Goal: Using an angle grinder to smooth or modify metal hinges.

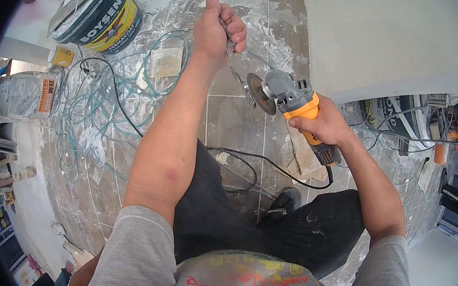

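My right hand (pixel 321 122) is wrapped around the orange and grey body of an angle grinder (pixel 290 93). The grinder's brown disc (pixel 256 87) faces left, toward my other hand. Ahead of me, my left hand (pixel 214 33) is closed with the thumb up. It grips a thin metal strip (pixel 236 75), whose lower end lies at the disc, touching it or very near it. Whether the disc is spinning cannot be told. A black power cord (pixel 293 177) runs from the grinder's rear and loops left near my foot.
Tangled green hose or cable (pixel 100 111) and a black cord cover the dusty tiles at left. A large paint bucket (pixel 108 16), a small yellow tub (pixel 61 56) and a plastic sack (pixel 23 91) stand beyond. Cardboard (pixel 303 157) lies under the grinder. Another container (pixel 398 117) lies at right.
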The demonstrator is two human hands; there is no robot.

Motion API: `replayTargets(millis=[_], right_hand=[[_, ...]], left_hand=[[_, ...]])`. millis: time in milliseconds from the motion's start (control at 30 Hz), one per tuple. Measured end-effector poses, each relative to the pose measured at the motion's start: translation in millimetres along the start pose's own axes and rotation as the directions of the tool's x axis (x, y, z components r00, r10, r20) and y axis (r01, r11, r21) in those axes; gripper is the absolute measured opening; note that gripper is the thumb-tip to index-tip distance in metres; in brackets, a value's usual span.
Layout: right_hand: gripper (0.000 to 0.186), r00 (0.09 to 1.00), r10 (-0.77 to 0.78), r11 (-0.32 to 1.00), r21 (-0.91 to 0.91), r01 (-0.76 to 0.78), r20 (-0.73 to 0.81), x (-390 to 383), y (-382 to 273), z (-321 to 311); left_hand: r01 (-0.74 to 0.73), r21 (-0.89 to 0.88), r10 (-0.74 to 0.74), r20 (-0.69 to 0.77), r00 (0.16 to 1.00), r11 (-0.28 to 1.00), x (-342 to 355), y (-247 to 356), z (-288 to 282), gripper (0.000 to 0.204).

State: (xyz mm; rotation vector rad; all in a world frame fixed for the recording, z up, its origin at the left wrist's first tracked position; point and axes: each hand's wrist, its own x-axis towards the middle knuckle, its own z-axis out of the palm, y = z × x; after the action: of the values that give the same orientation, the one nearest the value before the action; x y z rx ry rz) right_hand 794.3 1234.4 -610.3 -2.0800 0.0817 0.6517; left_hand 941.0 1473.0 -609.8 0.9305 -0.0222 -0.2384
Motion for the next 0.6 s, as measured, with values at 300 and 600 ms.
replayTargets(millis=[300,600], right_hand=[[0.041,0.998,-0.066,0.997,0.036,0.066,-0.007,1.4,2.8,3.1],[0.053,0.999,0.022,0.997,0.074,-0.024,0.028,0.8,1.3,2.7]], left_hand=[[0.011,-0.021,-0.010,0.040,0.999,1.000,0.5,-3.4,0.8,0.054],[0.022,-0.052,-0.018,0.081,0.997,0.998,4.4,-3.5,-5.7,0.055]])
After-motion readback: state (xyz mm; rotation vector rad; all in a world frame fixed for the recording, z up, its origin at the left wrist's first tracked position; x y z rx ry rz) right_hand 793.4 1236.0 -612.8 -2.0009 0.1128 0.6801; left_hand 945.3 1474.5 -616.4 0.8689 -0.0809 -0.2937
